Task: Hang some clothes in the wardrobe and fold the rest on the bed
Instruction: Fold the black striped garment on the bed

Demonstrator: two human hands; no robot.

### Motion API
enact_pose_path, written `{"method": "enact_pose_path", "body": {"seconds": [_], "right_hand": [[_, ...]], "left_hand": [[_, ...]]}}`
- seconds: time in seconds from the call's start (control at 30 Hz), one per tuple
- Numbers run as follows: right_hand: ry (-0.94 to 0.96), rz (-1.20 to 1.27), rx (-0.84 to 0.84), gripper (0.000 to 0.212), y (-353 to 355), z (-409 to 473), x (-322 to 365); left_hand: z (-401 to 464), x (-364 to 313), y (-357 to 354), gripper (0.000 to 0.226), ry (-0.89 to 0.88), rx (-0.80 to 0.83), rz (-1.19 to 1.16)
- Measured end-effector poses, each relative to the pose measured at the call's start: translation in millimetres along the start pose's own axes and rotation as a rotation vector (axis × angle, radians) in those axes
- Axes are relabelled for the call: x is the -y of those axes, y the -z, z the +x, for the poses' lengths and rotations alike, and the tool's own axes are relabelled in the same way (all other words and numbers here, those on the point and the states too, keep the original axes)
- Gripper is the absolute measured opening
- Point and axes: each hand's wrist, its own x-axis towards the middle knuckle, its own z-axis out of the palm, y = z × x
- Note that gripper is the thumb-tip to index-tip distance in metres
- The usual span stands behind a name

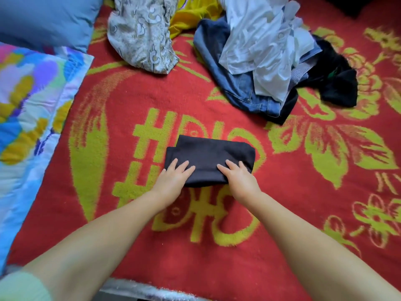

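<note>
Folded dark garment point(209, 158) lies under both flat palms, left hand point(174, 178) and right hand point(237, 177) pressing its near edge.

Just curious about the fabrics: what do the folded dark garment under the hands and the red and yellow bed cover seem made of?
Folded dark garment: probably a soft matte knit, with no sheen. Red and yellow bed cover: seemingly woolly blanket, fuzzy nap visible.
</note>
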Motion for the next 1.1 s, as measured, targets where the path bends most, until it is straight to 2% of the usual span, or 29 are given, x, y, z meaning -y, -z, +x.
{"method": "enact_pose_path", "body": {"seconds": [0.07,0.13,0.27,0.43,0.63,0.83,1.1], "right_hand": [[0.042,0.007,-0.011,0.077,23.9,-8.9,3.3],[0.131,-0.011,-0.048,0.067,51.9,-23.8,11.8],[0.334,-0.111,-0.110,0.056,90.3,-59.6,40.0],[0.546,-0.253,-0.171,0.063,104.6,-100.4,87.1],[0.851,-0.436,-0.231,0.067,100.9,-154.9,182.8],[1.142,-0.588,-0.208,0.068,44.7,-250.9,304.2],[1.439,-0.728,-0.085,0.065,-124.9,-443.9,438.7]], "left_hand": [[-13.5,2.1,29.3,0.079,-0.008,-0.030,-0.004],[-39.6,1.9,58.9,0.078,0.022,-0.097,-0.009],[-109.7,-0.9,83.7,0.081,0.146,-0.205,-0.030],[-203.7,-1.6,70.3,0.080,0.320,-0.300,-0.097],[-334.4,0.9,33.4,0.080,0.588,-0.394,-0.193],[-495.6,-10.7,-48.8,0.076,0.880,-0.458,-0.295],[-733.1,-71.1,-226.0,0.074,1.163,-0.450,-0.406]]}}
